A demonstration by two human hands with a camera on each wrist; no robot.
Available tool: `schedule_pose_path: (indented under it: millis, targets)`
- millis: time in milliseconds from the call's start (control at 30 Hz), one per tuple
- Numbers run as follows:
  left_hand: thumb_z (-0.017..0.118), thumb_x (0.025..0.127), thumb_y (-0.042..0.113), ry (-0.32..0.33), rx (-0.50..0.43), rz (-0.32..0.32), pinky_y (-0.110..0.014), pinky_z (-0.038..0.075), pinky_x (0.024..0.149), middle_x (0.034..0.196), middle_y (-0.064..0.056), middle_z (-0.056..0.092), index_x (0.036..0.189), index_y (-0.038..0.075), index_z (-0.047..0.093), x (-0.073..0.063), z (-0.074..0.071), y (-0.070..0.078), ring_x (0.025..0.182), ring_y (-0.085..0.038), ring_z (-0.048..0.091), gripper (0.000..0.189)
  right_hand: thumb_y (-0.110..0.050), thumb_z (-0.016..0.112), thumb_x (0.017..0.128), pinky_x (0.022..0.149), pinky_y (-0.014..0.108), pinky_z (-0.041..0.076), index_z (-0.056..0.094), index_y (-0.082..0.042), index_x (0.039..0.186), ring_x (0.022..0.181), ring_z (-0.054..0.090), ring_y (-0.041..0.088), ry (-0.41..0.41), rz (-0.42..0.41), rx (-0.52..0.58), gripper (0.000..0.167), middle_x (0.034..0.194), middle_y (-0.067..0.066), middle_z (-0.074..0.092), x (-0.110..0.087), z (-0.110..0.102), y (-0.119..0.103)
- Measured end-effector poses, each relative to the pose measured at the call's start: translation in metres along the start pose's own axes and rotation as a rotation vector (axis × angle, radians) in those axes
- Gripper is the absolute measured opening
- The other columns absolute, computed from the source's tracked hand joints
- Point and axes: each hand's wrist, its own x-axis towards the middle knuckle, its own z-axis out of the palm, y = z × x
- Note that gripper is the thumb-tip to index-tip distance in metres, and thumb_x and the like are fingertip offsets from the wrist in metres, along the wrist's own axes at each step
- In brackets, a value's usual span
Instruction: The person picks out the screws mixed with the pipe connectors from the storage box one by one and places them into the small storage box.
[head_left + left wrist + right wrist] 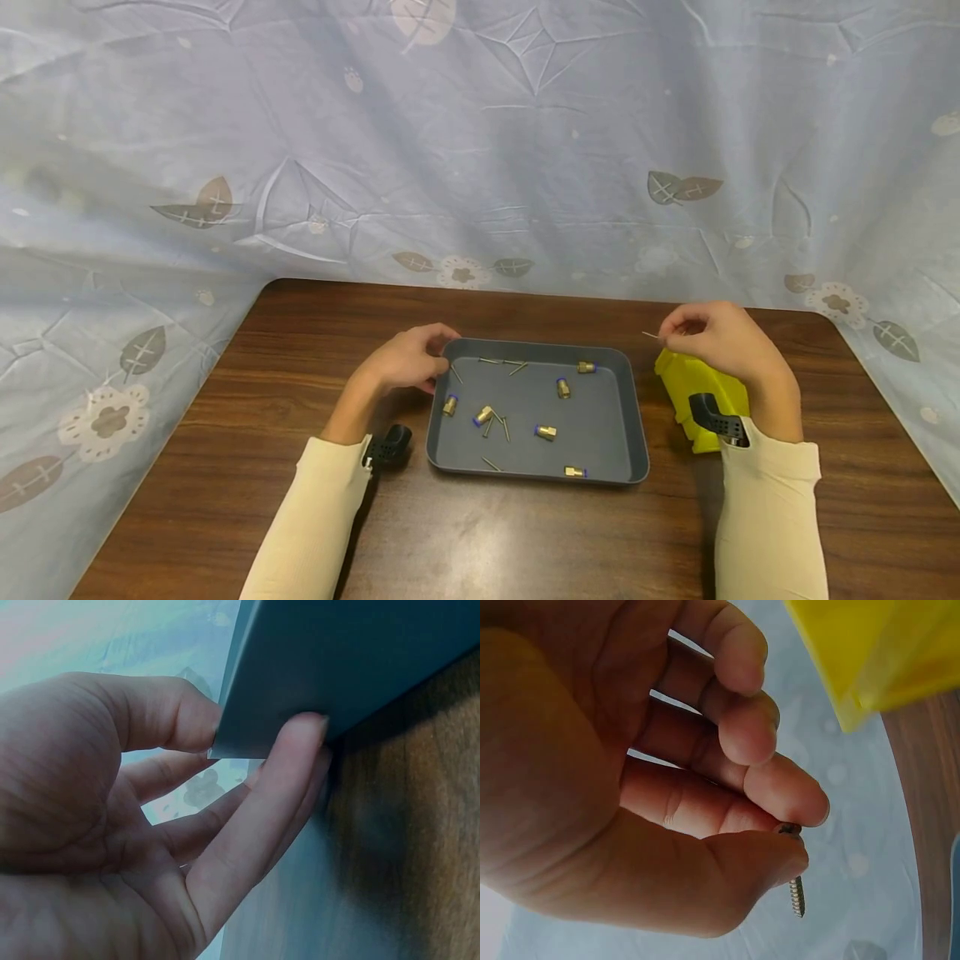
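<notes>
My left hand (408, 358) grips the far left corner of a grey tray (592, 425); in the left wrist view the thumb meets the rim and other fingers press the tray's outer wall (300, 682). Between thumb and fingertip my right hand (723, 337) pinches a small screw (798, 898), its threaded tip pointing out. That hand hovers over a yellow bin (701, 392), which it partly hides. Inside the tray lie several loose screws (491, 464) and several brass fittings with blue collars (546, 432), scattered about.
Tray and bin stand on a dark wood-grain table (510, 542), the bin to the tray's right. A patterned cloth (480, 167) hangs behind the table and along its sides. The bin's inside is not visible from the head view.
</notes>
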Motion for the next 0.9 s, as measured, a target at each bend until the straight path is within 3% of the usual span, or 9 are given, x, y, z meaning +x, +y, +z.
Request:
schedule_pose_path:
  millis: [167, 533, 900]
  targets:
    - [0.058, 0.101, -0.003, -0.002, -0.003, -0.002, -0.043, 0.07, 0.078, 0.137, -0.03, 0.064, 0.153, -0.002, 0.055, 0.0, 0.0, 0.0, 0.097, -0.035, 0.076, 0.052, -0.012, 0.075, 0.102, 0.078, 0.02, 0.054, 0.082, -0.005, 0.105, 0.09, 0.065, 0.015, 0.0, 0.034, 0.01, 0.01, 0.102, 0.006, 0.077, -0.004, -0.006, 0.01]
    - [0.059, 0.101, -0.003, 0.001, 0.005, 0.0, -0.042, 0.07, 0.077, 0.133, -0.03, 0.064, 0.152, -0.002, 0.056, 0.0, 0.0, -0.001, 0.093, -0.033, 0.076, 0.051, -0.021, 0.073, 0.106, 0.078, 0.025, 0.054, 0.08, -0.005, 0.111, 0.094, 0.063, 0.021, 0.004, 0.13, -0.049, 0.018, 0.107, 0.007, 0.075, -0.015, -0.016, 0.024]
    - [0.059, 0.101, -0.003, 0.001, -0.001, -0.002, -0.042, 0.07, 0.077, 0.133, -0.029, 0.063, 0.153, -0.002, 0.056, 0.0, 0.0, -0.002, 0.097, -0.034, 0.075, 0.051, -0.023, 0.072, 0.106, 0.069, 0.032, 0.05, 0.079, 0.0, 0.113, 0.084, 0.062, 0.02, -0.048, 0.257, -0.048, 0.024, 0.097, 0.006, 0.074, -0.021, -0.025, 0.039]
